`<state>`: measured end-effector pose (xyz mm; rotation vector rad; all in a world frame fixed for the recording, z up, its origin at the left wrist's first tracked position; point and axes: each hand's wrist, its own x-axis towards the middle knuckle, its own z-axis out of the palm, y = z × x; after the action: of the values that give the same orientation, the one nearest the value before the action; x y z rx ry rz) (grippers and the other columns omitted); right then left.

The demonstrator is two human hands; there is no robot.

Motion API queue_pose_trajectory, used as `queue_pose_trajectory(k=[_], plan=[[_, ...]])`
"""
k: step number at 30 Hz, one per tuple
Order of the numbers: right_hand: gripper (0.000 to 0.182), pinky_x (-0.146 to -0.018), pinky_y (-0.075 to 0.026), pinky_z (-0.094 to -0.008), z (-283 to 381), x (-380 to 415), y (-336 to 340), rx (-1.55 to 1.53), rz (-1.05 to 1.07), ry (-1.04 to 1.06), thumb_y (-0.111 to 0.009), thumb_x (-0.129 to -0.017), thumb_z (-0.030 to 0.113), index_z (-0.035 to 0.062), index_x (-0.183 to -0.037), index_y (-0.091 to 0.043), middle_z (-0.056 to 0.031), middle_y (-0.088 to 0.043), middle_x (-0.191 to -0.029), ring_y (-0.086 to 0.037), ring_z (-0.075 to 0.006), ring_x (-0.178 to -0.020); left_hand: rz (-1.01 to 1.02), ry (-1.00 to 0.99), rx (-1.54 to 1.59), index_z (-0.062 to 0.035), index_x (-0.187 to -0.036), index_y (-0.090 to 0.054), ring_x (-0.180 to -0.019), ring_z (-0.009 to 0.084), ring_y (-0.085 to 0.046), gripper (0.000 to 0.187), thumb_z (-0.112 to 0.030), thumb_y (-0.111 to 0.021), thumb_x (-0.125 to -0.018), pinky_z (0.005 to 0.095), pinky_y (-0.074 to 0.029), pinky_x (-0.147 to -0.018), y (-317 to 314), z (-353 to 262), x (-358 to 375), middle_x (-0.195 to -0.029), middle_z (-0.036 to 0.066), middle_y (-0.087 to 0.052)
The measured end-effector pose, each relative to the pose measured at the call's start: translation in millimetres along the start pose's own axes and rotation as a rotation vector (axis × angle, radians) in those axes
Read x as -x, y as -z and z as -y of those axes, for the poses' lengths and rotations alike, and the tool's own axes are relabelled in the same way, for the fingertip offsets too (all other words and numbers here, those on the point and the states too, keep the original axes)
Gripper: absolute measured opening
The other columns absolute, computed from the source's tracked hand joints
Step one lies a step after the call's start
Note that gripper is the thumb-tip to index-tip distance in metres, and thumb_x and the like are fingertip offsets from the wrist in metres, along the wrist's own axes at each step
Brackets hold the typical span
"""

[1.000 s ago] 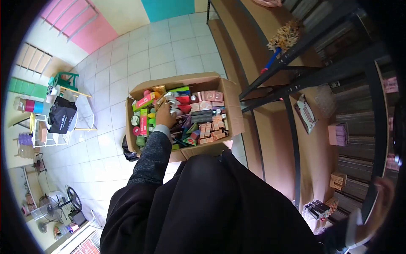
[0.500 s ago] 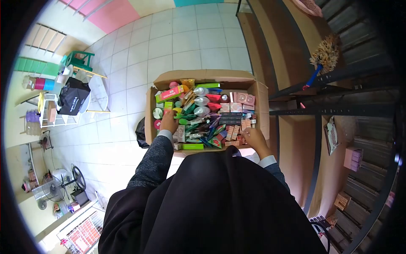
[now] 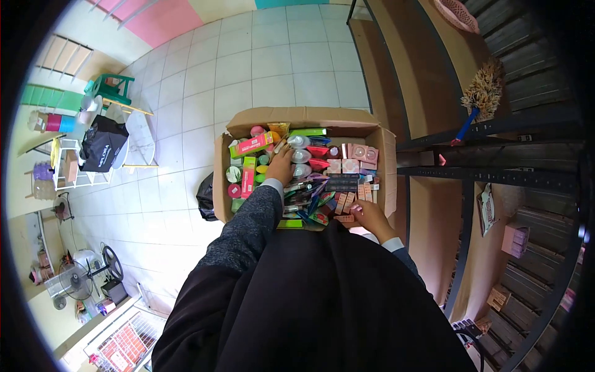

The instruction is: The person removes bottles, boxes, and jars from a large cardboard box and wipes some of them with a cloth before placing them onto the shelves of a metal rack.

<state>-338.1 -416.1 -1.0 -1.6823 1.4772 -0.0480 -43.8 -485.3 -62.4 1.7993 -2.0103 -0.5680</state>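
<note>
An open cardboard box [image 3: 297, 115] full of packaged cosmetics lies in front of me. My left hand [image 3: 282, 166] is over its middle, fingers stretched onto slim tubes, beside clear-domed bottles [image 3: 301, 156]. Left of this hand is a pink-and-green carton [image 3: 248, 177]; another pink carton [image 3: 255, 144] lies farther back. My right hand [image 3: 370, 217] is at the near right corner, fingers bent together by small peach boxes [image 3: 344, 203]; what they hold, if anything, is hidden. Dark slim boxes [image 3: 342, 183] and pink compacts [image 3: 364, 154] lie beyond it.
Metal shelving [image 3: 427, 198] with brown boards stands close on the right, holding a blue-handled duster [image 3: 474, 115]. A black plastic bag [image 3: 206, 197] touches the box's left side. On the left are a black tote bag [image 3: 104, 144], a green stool [image 3: 113, 88] and a fan [image 3: 75, 268].
My left hand has moved right, from the box's left side to the tubes in the middle. The pink-and-green carton now shows where it was. My right hand stays near the same corner.
</note>
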Motion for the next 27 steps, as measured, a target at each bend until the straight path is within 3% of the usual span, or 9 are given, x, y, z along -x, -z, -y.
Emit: queue_pose_trajectory(k=[4,8,12,14,17,19,24,26,27], plan=[[0.018,-0.071,-0.047,-0.0358,3.8,12.9,3.7,0.01,0.026,-0.035,-0.058,-0.077,0.017,0.0045,-0.089,-0.061,-0.0134,-0.063,-0.084,-0.061,-0.0278,-0.08,0.202,0.03,-0.1,-0.0062,-0.105,-0.052,-0.105,0.0289,-0.048,0.035,-0.012,-0.061,-0.072,0.0366,-0.041,-0.088,-8.9,2.3,-13.4,-0.109,0.013,-0.051],[0.019,-0.073,-0.047,-0.036,1.5,25.0,3.8,-0.046,-0.002,-0.061,-0.057,-0.077,0.016,0.0031,-0.091,-0.061,-0.0134,-0.063,-0.086,-0.06,-0.0283,-0.083,0.213,0.07,-0.068,-0.0102,-0.101,-0.055,-0.101,0.031,-0.051,0.031,-0.016,-0.062,-0.071,0.0406,-0.041,-0.085,-7.3,2.0,-21.1,-0.107,0.012,-0.053],[0.023,-0.073,-0.047,-0.0367,-14.1,28.4,-3.6,-0.101,-0.005,-0.051,-0.057,-0.078,0.016,0.0018,-0.096,-0.059,-0.015,-0.062,-0.088,-0.06,-0.0297,-0.083,-0.008,0.167,-0.06,-0.0049,-0.095,-0.054,-0.096,0.0341,-0.051,0.026,-0.016,-0.06,-0.072,0.0395,-0.043,-0.08,9.0,15.8,-21.7,-0.099,0.017,-0.054],[0.025,-0.073,-0.047,-0.0368,-13.8,28.7,-4.8,-0.109,-0.014,-0.059,-0.057,-0.078,0.016,0.0019,-0.098,-0.058,-0.0156,-0.062,-0.088,-0.06,-0.0302,-0.083,-0.068,0.135,-0.082,-0.0042,-0.097,-0.053,-0.094,0.0333,-0.052,0.027,-0.015,-0.058,-0.072,0.0404,-0.043,-0.078,22.6,36.4,-23.2,-0.095,0.017,-0.054],[0.03,-0.071,-0.048,-0.0331,-13.2,29.6,-3.8,-0.038,0.009,-0.043,-0.056,-0.077,0.01,0.0043,-0.107,-0.056,-0.0137,-0.063,-0.088,-0.061,-0.0262,-0.078,-0.371,0.011,-0.236,-0.0078,-0.103,-0.049,-0.096,0.0304,-0.051,0.032,-0.013,-0.057,-0.073,0.0372,-0.042,-0.08,24.7,76.8,-23.1,-0.096,0.012,-0.054],[0.028,-0.072,-0.048,-0.0339,-12.2,28.7,-5.0,-0.01,-0.019,-0.004,-0.056,-0.076,0.009,0.0035,-0.104,-0.057,-0.0146,-0.063,-0.088,-0.061,-0.0274,-0.079,-0.038,0.101,-0.367,-0.0092,-0.109,-0.046,-0.098,0.0278,-0.051,0.038,-0.012,-0.057,-0.073,0.0379,-0.042,-0.079,22.8,102.7,-23.1,-0.096,0.009,-0.053],[0.028,-0.076,-0.046,-0.0364,-2.5,29.0,-0.1,-0.064,-0.004,-0.068,-0.056,-0.079,0.018,0.0032,-0.102,-0.057,-0.0154,-0.062,-0.092,-0.059,-0.03,-0.085,0.095,0.199,-0.392,-0.0096,-0.11,-0.045,-0.099,0.0283,-0.051,0.04,-0.01,-0.058,-0.072,0.0396,-0.043,-0.08,27.6,98.9,-28.0,-0.103,0.01,-0.05],[0.027,-0.075,-0.046,-0.0372,-3.1,26.4,1.0,0.002,-0.01,0.002,-0.055,-0.079,0.019,0.0026,-0.101,-0.057,-0.0145,-0.062,-0.09,-0.059,-0.0309,-0.084,-0.063,0.25,-0.137,-0.0073,-0.109,-0.045,-0.097,0.0322,-0.051,0.043,-0.009,-0.061,-0.07,0.04,-0.044,-0.08,44.8,72.5,-26.5,-0.102,0.014,-0.049],[0.027,-0.075,-0.046,-0.0372,0.1,24.4,4.6,0.0,-0.021,0.003,-0.055,-0.079,0.019,0.0026,-0.101,-0.057,-0.0145,-0.062,-0.09,-0.059,-0.0309,-0.084,-0.221,0.147,-0.067,-0.0037,-0.107,-0.045,-0.093,0.0353,-0.051,0.045,-0.01,-0.064,-0.067,0.0399,-0.045,-0.076,51.4,61.1,-28.1,-0.101,0.017,-0.047]])
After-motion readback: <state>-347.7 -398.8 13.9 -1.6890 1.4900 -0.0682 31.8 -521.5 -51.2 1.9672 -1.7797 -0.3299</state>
